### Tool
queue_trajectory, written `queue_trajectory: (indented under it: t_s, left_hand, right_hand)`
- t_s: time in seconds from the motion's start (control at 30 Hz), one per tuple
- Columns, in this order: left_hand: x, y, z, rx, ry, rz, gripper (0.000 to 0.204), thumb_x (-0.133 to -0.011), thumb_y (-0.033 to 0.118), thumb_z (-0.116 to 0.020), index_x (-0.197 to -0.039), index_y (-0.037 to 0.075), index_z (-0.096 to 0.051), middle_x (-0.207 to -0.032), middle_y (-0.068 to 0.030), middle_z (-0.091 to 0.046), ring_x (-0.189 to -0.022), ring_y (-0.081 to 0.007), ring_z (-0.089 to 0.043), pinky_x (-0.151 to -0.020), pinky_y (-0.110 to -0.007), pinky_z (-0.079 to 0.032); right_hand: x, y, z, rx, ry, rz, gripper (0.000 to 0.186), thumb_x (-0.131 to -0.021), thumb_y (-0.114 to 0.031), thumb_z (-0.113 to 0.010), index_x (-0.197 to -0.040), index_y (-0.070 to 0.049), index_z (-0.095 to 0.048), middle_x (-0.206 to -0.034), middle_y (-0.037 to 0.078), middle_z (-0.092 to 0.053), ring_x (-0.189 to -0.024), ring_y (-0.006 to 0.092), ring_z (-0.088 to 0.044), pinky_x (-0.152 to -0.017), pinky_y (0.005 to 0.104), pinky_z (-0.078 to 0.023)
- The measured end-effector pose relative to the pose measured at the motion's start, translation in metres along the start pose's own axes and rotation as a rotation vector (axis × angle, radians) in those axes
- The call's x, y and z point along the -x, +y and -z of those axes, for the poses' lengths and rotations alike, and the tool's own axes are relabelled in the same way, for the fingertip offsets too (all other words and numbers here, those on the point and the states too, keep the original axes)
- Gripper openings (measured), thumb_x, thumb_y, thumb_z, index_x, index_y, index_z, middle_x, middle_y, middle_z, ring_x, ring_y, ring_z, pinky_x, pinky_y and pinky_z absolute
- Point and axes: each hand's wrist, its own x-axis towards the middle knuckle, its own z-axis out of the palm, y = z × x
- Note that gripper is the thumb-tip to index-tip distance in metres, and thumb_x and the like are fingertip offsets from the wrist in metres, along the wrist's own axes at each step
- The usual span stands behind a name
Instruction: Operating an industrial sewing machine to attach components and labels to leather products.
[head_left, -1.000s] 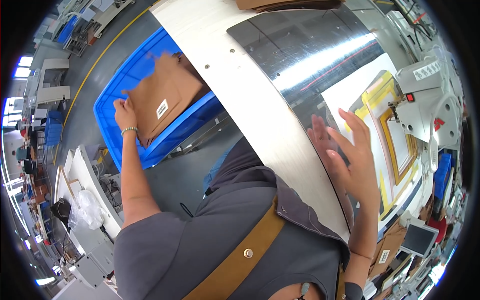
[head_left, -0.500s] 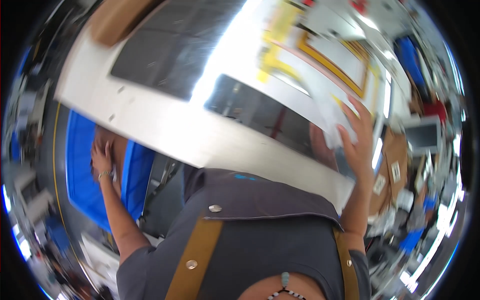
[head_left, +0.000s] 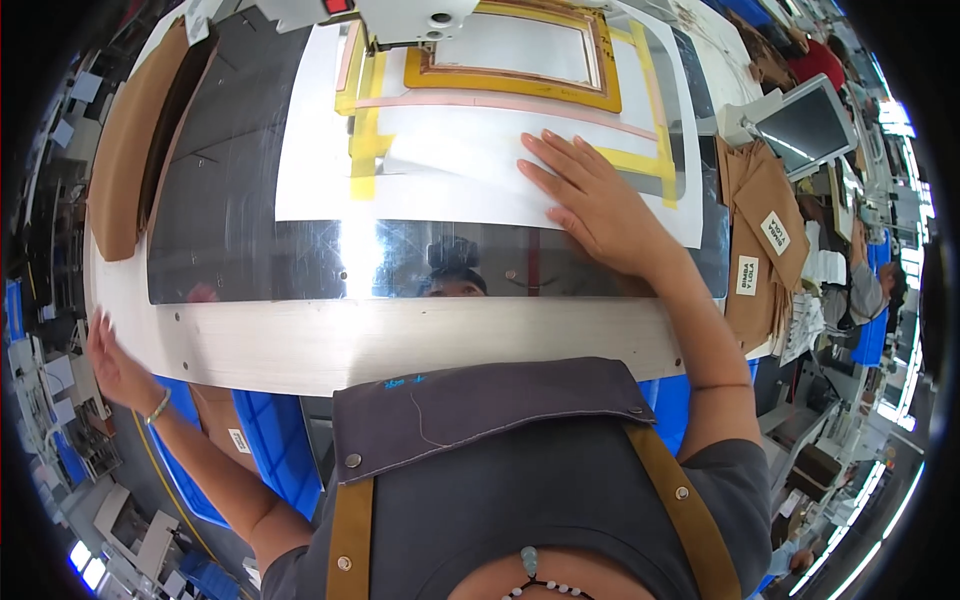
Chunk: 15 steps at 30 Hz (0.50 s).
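My right hand (head_left: 595, 210) lies with its fingers stretched out on a loose white sheet (head_left: 470, 155). This sheet rests over a larger white sheet (head_left: 310, 190) with yellow tape strips (head_left: 364, 155). Just beyond the fingers is a yellow-brown rectangular frame (head_left: 515, 92) with a white middle, partly under a white machine head (head_left: 415, 18). Off the table's left front corner hangs my left hand (head_left: 118, 362), somewhat blurred, its fingers extended and nothing seen in them. Below it stands a blue bin (head_left: 275, 440) with a brown, white-labelled piece (head_left: 215, 415) inside.
A glossy dark plate (head_left: 230, 180) covers much of the pale table (head_left: 420, 345). Along the left edge lies a long brown padded piece (head_left: 130, 150). Several brown pieces with white labels (head_left: 750, 220) overlap at the right, near a grey screen (head_left: 808, 125). People work farther off.
My left hand has come up out of the blue bin, with nothing seen in it. The view has swung round. My right hand, earlier by the sheet's edge, now lies flat on it.
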Motion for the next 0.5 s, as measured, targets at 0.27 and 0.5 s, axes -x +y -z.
queue_trajectory:
  t_s: [0.27,0.5]
  left_hand:
    - [0.051,0.214,-0.207,0.251,-0.829,-0.698,0.049,-0.092,0.020,-0.079,-0.139,0.009,-0.069,-0.146,-0.0120,-0.066,-0.136,-0.0352,-0.059,-0.114,-0.045,-0.046]
    - [0.065,0.261,-0.286,0.135,-1.067,-1.018,0.081,-0.086,0.046,-0.081,-0.155,0.013,-0.055,-0.163,-0.0096,-0.049,-0.146,-0.0352,-0.045,-0.122,-0.048,-0.038]
  right_hand:
    - [-0.014,0.036,0.020,0.062,0.109,-0.009,0.052,-0.102,-0.020,-0.065,-0.152,-0.009,-0.056,-0.164,0.008,-0.048,-0.142,0.0337,-0.052,-0.118,0.0484,-0.045]
    - [0.029,0.004,0.019,0.051,0.229,-0.183,0.053,-0.096,-0.022,-0.073,-0.145,-0.006,-0.061,-0.161,0.010,-0.052,-0.140,0.0359,-0.053,-0.117,0.0476,-0.043]
